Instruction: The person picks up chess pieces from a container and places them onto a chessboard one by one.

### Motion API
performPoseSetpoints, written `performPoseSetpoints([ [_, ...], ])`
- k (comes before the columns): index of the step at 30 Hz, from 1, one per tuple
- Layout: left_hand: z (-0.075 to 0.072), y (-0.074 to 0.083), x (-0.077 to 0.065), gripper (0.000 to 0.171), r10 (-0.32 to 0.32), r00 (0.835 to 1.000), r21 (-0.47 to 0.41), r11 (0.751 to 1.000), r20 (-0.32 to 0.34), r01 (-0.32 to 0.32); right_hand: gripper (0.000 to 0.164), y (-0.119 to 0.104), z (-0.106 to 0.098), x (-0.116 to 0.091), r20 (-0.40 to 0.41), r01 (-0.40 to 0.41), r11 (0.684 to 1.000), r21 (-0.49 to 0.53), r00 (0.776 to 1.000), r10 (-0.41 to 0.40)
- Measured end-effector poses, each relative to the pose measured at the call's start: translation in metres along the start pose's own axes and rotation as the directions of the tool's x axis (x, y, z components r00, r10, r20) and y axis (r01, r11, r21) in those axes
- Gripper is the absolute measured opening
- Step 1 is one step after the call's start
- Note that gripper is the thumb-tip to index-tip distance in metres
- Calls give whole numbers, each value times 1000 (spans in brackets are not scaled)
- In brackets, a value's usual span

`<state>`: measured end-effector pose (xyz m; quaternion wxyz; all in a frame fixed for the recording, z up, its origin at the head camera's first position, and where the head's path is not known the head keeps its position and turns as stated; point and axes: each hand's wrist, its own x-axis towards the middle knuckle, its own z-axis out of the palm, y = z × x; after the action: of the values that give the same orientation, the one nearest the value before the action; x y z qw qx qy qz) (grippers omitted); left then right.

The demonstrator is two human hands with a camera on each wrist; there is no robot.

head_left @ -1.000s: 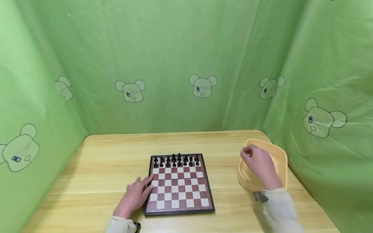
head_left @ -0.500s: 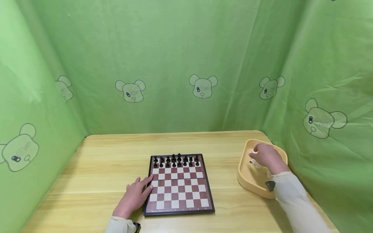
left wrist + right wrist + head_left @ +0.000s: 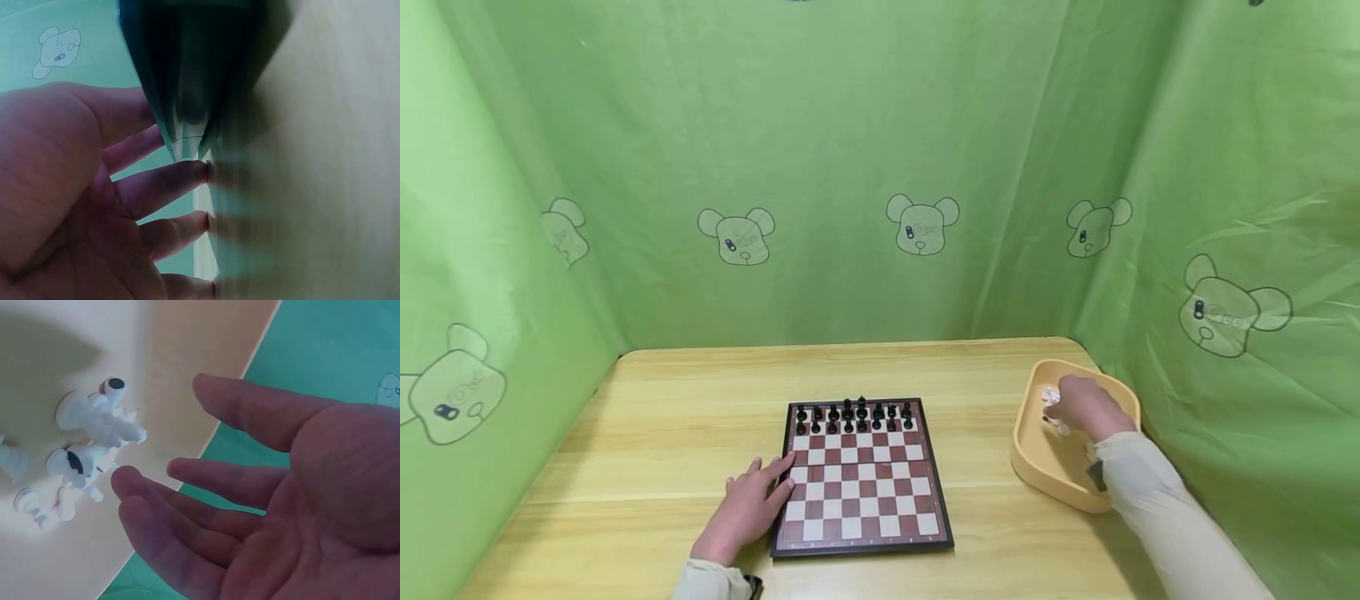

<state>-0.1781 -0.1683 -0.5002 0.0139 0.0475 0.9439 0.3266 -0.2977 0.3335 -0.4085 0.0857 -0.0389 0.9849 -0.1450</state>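
My left hand (image 3: pixel 743 510) rests at the left edge of a brown-and-white chessboard (image 3: pixel 865 492), index finger and thumb on the rim and the other fingers on the table. In the left wrist view, the dark side of the board (image 3: pixel 187 69) rises beside the fingers (image 3: pixel 165 187). Black chess pieces (image 3: pixel 847 412) stand in two rows along the board's far end. My right hand (image 3: pixel 1086 407) is over an orange tray (image 3: pixel 1037 467). The right wrist view shows its fingers spread and nothing between them, close to a heap of white chess pieces (image 3: pixel 94 425) lying in the tray.
A pale wooden table (image 3: pixel 700 400) carries the board in the middle and the tray at the right. Green curtains (image 3: pixel 820 150) with bear-head drawings enclose the back and both sides.
My right hand has moved rightward from above the tray's left rim to over the white pieces inside. The left hand and the board stay put.
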Motion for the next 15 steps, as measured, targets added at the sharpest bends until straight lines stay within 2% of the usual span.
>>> performPoseSetpoints([
  [7, 0, 0, -1, 46, 0, 1000, -3, 1000, -9, 0, 18, 4, -2, 7, 64, -36, 999, -19, 997, 37],
  [15, 1, -1, -2, 46, -13, 1000, 1, 1000, -7, 14, 18, 6, 1, 14, 106, -21, 997, -75, 994, 29],
])
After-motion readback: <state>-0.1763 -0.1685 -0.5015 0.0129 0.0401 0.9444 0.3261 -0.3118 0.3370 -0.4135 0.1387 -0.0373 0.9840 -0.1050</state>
